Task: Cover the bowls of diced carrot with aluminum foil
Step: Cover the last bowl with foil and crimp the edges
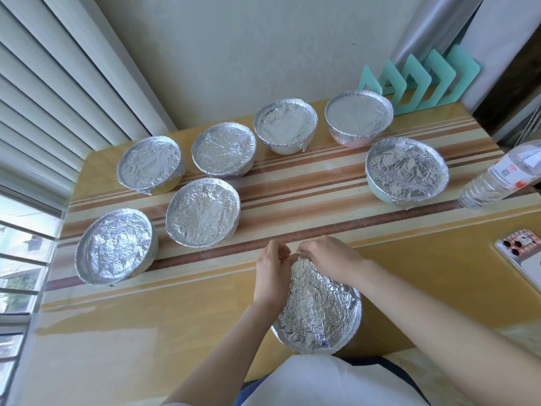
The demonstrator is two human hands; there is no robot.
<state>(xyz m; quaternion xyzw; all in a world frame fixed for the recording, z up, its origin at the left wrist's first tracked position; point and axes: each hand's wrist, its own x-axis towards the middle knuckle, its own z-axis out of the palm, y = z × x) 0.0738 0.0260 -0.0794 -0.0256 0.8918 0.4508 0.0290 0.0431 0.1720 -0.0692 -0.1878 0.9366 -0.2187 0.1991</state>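
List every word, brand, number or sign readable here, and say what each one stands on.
No text can be read in this view.
Water bottle label: white with red marks and a dark patch, too blurred to read.
Phone case: checked pattern, no legible lettering.
Aluminum foil: no print visible.

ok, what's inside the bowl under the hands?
Only crumpled foil shows, stretched over the mouth of the bowl. The left hand and right hand pinch its far edge at the rim. Whatever is inside is covered; no carrot can be seen.
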